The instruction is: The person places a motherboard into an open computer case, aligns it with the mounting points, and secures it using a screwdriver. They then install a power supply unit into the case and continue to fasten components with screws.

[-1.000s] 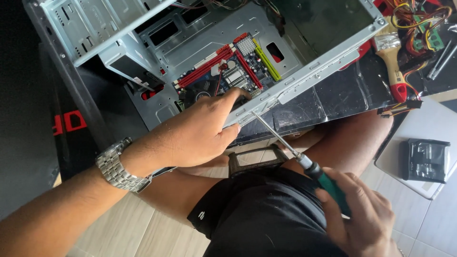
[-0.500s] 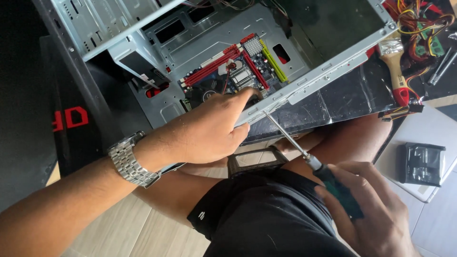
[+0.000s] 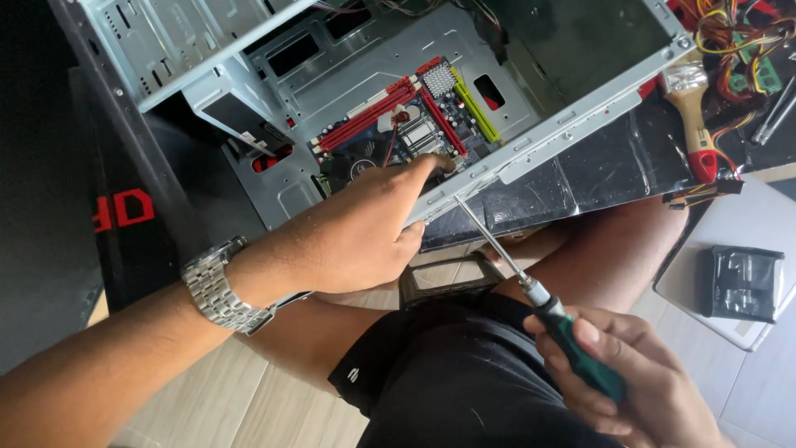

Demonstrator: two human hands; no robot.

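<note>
Closing the right hand [image 3: 638,390] around the green handle of a screwdriver [image 3: 539,300], nearest of all, low over the lap, with the wrist cocked and the long shaft angling up and away. Setting the tip against the lower rim of the open computer case [image 3: 564,133] (whether seated in a screw head, impossible to tell from here). Judging by that, working at a fastener on the case edge, and needing the tip squared up and pressed in line with the shaft before any turning.

Further out, draping the left hand [image 3: 356,232], wristwatch [image 3: 217,286] on its wrist, palm down over that same rim. Holding nothing there, only stretching the fingers inward toward the motherboard [image 3: 414,124], fingertips touching or just above it. Bracing the case, by the look of it.

Farthest off, at upper right, lying near a tangle of wires [image 3: 738,33]: a wooden-handled brush [image 3: 692,116].
</note>
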